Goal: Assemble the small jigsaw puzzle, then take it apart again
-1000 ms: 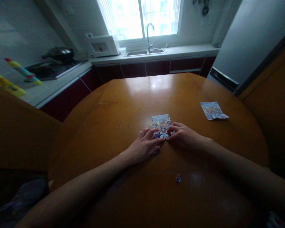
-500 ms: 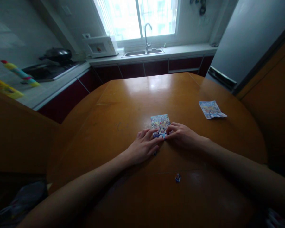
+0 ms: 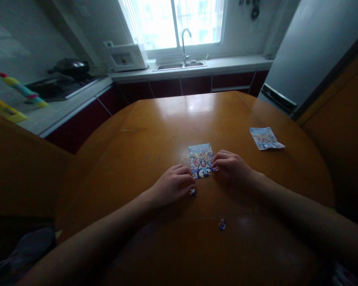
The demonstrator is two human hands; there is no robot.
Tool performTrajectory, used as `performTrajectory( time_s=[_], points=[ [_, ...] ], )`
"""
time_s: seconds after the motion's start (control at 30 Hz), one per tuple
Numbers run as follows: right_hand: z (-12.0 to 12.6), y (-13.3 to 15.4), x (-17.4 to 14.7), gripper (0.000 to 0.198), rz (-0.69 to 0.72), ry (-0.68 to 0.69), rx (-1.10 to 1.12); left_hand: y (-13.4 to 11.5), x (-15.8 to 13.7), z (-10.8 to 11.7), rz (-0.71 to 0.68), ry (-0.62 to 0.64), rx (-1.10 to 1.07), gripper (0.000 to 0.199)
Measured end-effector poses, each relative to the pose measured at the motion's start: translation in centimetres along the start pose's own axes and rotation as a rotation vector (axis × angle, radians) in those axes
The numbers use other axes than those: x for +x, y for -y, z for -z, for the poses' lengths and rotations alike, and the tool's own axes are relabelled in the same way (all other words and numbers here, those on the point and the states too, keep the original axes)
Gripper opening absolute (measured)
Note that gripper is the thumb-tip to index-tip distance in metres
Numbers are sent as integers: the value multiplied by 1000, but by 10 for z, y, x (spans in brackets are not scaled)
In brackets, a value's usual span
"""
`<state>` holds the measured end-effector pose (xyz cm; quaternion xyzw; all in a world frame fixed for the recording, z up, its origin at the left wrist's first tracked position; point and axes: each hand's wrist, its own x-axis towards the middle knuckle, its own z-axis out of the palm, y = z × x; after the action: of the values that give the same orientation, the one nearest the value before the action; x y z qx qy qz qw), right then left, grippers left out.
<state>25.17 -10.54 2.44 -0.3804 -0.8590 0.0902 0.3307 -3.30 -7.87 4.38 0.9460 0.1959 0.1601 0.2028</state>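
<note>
A nearly rectangular jigsaw puzzle [image 3: 200,157], printed with many small colourful figures and a blue face at the bottom, lies flat on the wooden table. At its lower left corner rests my left hand [image 3: 174,183], fingers curled together; whatever they may hold is hidden. Just below those fingertips is a loose puzzle piece [image 3: 192,192]. My right hand [image 3: 231,163] is at the puzzle's right side, its fingers closed at a small puzzle piece [image 3: 215,169] by the lower right corner. Nearer to me lies another loose puzzle piece [image 3: 222,225].
A creased picture sheet [image 3: 266,138] lies at the right on the table [image 3: 167,123]. Beyond the table are a counter with a sink [image 3: 170,66], a microwave [image 3: 127,58] and a pan [image 3: 71,67] on the stove. A fridge [image 3: 313,51] stands at the right.
My left hand has drawn back left and down from the puzzle's bottom edge, its fingers curling in. My right hand has shifted slightly right, uncovering the blue face and a piece.
</note>
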Motion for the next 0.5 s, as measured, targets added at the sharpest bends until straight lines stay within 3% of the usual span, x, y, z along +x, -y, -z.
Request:
performTrajectory(
  time_s=[0.17,0.5],
  points=[
    [4,-7,-2,28,-73,-13,53,1,-4,3,9,135,36,15],
    [23,17,-3,26,-48,325,116,6,-5,-3,15,148,-93,9]
  ],
)
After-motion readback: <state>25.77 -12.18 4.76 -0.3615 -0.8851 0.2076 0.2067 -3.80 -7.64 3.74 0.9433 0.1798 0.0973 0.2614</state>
